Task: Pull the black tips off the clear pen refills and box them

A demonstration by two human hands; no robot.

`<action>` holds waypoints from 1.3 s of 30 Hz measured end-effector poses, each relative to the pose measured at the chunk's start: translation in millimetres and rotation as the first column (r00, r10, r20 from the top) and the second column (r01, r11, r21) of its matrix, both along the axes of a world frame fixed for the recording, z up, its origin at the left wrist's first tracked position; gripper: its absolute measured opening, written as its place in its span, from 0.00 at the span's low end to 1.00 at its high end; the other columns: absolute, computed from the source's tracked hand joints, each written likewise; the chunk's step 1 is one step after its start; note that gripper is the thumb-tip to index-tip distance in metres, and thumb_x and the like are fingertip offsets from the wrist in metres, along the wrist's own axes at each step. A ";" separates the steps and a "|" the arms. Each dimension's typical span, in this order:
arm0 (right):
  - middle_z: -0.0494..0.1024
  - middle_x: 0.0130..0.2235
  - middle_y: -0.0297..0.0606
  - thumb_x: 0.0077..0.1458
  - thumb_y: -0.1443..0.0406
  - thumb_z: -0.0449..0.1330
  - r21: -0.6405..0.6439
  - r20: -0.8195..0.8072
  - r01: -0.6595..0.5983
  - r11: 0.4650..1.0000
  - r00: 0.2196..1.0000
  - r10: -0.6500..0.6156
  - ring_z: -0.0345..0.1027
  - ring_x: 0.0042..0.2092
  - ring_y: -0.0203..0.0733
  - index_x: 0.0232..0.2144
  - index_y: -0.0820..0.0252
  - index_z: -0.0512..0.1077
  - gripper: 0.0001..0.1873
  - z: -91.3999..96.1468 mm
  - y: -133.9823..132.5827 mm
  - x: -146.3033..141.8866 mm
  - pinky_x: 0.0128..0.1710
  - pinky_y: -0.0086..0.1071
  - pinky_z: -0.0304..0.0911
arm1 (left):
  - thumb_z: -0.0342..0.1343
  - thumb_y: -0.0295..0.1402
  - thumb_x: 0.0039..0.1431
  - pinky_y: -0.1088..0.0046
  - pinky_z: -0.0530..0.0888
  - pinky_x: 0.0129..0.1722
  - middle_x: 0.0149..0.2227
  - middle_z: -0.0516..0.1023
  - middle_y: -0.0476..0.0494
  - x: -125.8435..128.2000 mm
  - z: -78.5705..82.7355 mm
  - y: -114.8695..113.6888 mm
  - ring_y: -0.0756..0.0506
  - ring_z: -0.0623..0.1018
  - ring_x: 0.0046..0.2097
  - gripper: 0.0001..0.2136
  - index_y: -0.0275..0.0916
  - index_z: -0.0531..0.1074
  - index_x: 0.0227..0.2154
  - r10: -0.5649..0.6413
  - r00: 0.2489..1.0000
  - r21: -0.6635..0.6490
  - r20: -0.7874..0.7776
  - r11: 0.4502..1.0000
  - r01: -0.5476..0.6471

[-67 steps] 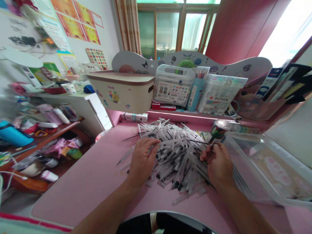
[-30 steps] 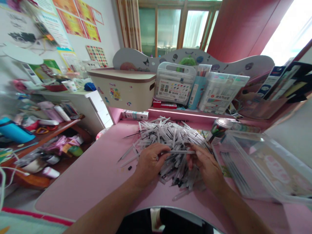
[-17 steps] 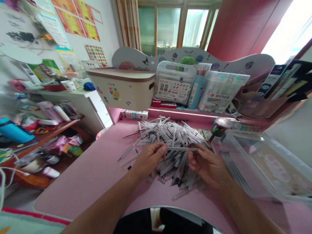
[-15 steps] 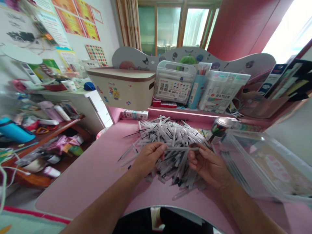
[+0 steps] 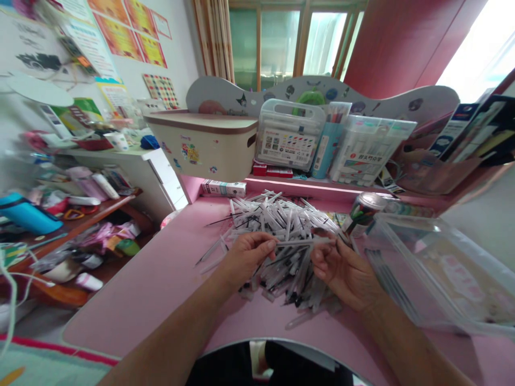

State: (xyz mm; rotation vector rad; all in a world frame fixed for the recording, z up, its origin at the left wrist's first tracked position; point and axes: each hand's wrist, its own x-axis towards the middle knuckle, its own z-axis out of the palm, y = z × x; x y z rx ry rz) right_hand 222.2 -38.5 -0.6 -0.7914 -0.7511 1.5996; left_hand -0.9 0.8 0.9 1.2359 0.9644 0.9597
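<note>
A slim, whitish translucent pen (image 5: 296, 243) lies level between my two hands, above the pile. My left hand (image 5: 252, 252) pinches its left end between thumb and fingers. At the other end, my right hand (image 5: 341, 271) has its fingers closed around the tip, some of them curled; the exact end is blurred. Under and behind both hands spreads a heap of clear and white pen parts (image 5: 281, 214), with thin black pieces among them. A loose translucent pen tube (image 5: 300, 320) lies at the heap's near edge.
A clear plastic bin (image 5: 438, 268) stands at the right, with several dark thin rods (image 5: 392, 284) near its left side. Behind the heap is a can (image 5: 365, 209). A lidded beige box (image 5: 203, 147) and marker cases (image 5: 290, 136) line the shelf over the pink desk (image 5: 161, 300).
My right hand has shifted slightly to the right along with its end of the pen, and its fingers have moved. The left hand keeps its pinch. The view has shifted a little.
</note>
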 end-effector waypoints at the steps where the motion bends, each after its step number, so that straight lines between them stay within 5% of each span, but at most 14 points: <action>1: 0.73 0.25 0.33 0.50 0.49 0.65 0.031 0.054 0.036 0.999 0.998 -0.038 0.59 0.23 0.35 0.36 0.55 0.75 0.18 -3.4 1.2 -0.2 0.22 0.29 0.59 | 0.65 0.42 0.49 0.78 0.57 0.22 0.22 0.74 0.51 0.1 -0.8 0.8 0.55 0.62 0.21 0.14 0.35 0.77 0.31 0.033 0.999 -0.020 0.036 0.999 -0.033; 4: 0.72 0.27 0.34 0.55 0.52 0.61 0.242 0.452 0.104 0.965 0.868 -0.207 0.62 0.27 0.38 0.35 0.55 0.75 0.14 -14.6 3.8 -2.9 0.27 0.32 0.60 | 0.67 0.41 0.47 0.80 0.56 0.21 0.22 0.73 0.52 0.2 -3.2 3.5 0.56 0.62 0.21 0.14 0.35 0.76 0.31 0.136 0.982 -0.063 0.132 0.990 -0.129; 6: 0.73 0.31 0.37 0.55 0.59 0.62 0.418 0.725 0.011 0.908 0.598 -0.341 0.66 0.34 0.43 0.32 0.57 0.76 0.08 -20.0 3.6 -7.8 0.35 0.37 0.63 | 0.67 0.40 0.47 0.80 0.56 0.20 0.23 0.73 0.52 0.2 -4.5 4.8 0.56 0.61 0.20 0.14 0.35 0.76 0.31 0.177 0.971 -0.074 0.158 0.983 -0.167; 8: 0.72 0.36 0.41 0.54 0.64 0.62 0.506 0.836 -0.144 0.850 0.325 -0.442 0.66 0.41 0.48 0.32 0.58 0.77 0.04 -22.6 1.7 -14.9 0.43 0.42 0.62 | 0.66 0.40 0.48 0.80 0.56 0.20 0.23 0.72 0.52 0.5 -5.9 5.6 0.56 0.61 0.20 0.13 0.35 0.76 0.31 0.197 0.968 -0.068 0.153 0.980 -0.189; 11: 0.71 0.40 0.44 0.54 0.69 0.60 0.504 0.858 -0.295 0.812 0.068 -0.509 0.63 0.44 0.51 0.36 0.60 0.77 0.07 -23.3 -1.7 -26.3 0.47 0.45 0.61 | 0.66 0.40 0.49 0.81 0.56 0.19 0.22 0.72 0.52 1.3 -8.0 6.3 0.57 0.60 0.20 0.13 0.34 0.77 0.31 0.207 0.969 -0.047 0.135 0.978 -0.203; 14: 0.70 0.41 0.45 0.54 0.71 0.59 0.459 0.856 -0.357 0.813 -0.066 -0.512 0.63 0.45 0.50 0.38 0.61 0.76 0.09 -23.3 -2.6 -34.5 0.48 0.44 0.61 | 0.65 0.40 0.50 0.81 0.55 0.19 0.23 0.73 0.52 1.7 -8.5 6.0 0.57 0.60 0.20 0.13 0.34 0.77 0.32 0.206 0.970 -0.036 0.130 0.978 -0.203; 18: 0.70 0.40 0.43 0.52 0.73 0.59 0.428 0.848 -0.375 0.822 -0.148 -0.509 0.62 0.44 0.49 0.35 0.59 0.75 0.09 -23.5 -0.5 -40.8 0.47 0.42 0.61 | 0.64 0.40 0.49 0.80 0.57 0.20 0.23 0.73 0.52 1.8 -4.4 3.7 0.56 0.61 0.21 0.13 0.34 0.77 0.32 0.217 0.972 -0.023 0.094 0.976 -0.216; 27: 0.72 0.39 0.43 0.53 0.74 0.59 0.446 0.813 -0.426 0.787 -0.174 -0.555 0.63 0.43 0.49 0.32 0.59 0.74 0.07 -25.4 4.1 -44.0 0.44 0.42 0.61 | 0.62 0.42 0.50 0.78 0.55 0.20 0.23 0.72 0.53 3.4 -2.0 1.8 0.55 0.59 0.21 0.14 0.35 0.75 0.33 0.190 0.981 -0.019 0.042 0.982 -0.190; 30: 0.73 0.40 0.44 0.54 0.74 0.58 0.524 0.787 -0.453 0.721 -0.065 -0.613 0.63 0.43 0.49 0.33 0.60 0.73 0.07 -23.4 5.6 -41.1 0.45 0.41 0.62 | 0.62 0.42 0.50 0.77 0.55 0.20 0.23 0.72 0.53 2.9 -0.7 1.7 0.55 0.59 0.20 0.15 0.35 0.75 0.34 0.195 0.980 -0.018 0.033 0.981 -0.195; 34: 0.74 0.41 0.43 0.57 0.73 0.54 0.665 0.735 -0.399 0.631 0.200 -0.648 0.67 0.44 0.46 0.37 0.61 0.70 0.07 -16.1 3.2 -32.6 0.46 0.39 0.63 | 0.61 0.42 0.50 0.77 0.55 0.21 0.23 0.72 0.53 2.0 1.1 1.5 0.55 0.59 0.21 0.14 0.35 0.75 0.33 0.202 0.979 -0.005 0.011 0.979 -0.202; 39: 0.75 0.31 0.35 0.58 0.66 0.56 0.581 0.767 -0.076 0.810 0.382 -0.515 0.68 0.32 0.39 0.37 0.58 0.69 0.04 -8.9 2.0 -15.0 0.34 0.31 0.63 | 0.59 0.43 0.52 0.76 0.56 0.23 0.24 0.72 0.52 2.0 -0.6 0.5 0.54 0.60 0.22 0.15 0.35 0.76 0.34 0.195 0.979 0.022 -0.065 0.981 -0.194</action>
